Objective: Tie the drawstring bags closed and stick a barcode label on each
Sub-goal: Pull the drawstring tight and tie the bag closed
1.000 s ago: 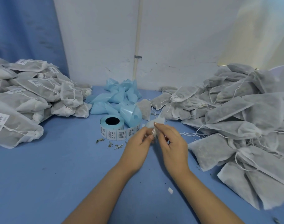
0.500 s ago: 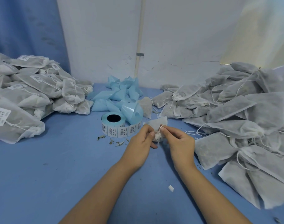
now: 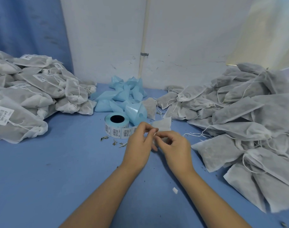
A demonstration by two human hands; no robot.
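White bag (image 3: 163, 124) — lower half hidden

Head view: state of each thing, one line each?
Held drawstring bag: between both hands, no label visible.
Left hand: pinches its string.
Right hand: pinches its string.
Label roll: core up, strip partly unwound.
Left bag pile: tied, labelled.
Right bag pile: no labels visible.
Blue backing strip: crumpled heap.
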